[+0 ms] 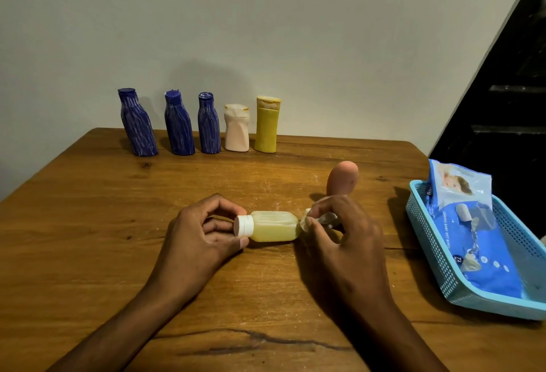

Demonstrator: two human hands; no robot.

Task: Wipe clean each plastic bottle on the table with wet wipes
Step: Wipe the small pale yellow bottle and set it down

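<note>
A small bottle (pixel 273 226) lies sideways between the hands above the counter (pixel 118 194). The left hand (pixel 204 235) pinches its cap; the right hand (pixel 345 233) pinches a wipe (pixel 317 219) against its base.

A: How many views?
B: One, head-worn, wide-angle. It sits above the near edge of the table (pixel 88 224), facing forward and down.
A: How close?
B: Close. Both forearms enter from the bottom edge; left hand (pixel 201 233) and right hand (pixel 345 235) sit mid-frame.
A: Far end?
B: Row of bottles (pixel 206 126) against the wall (pixel 266 17); basket (pixel 443 268) cut off at right. Straight lines bow near the edges.
</note>
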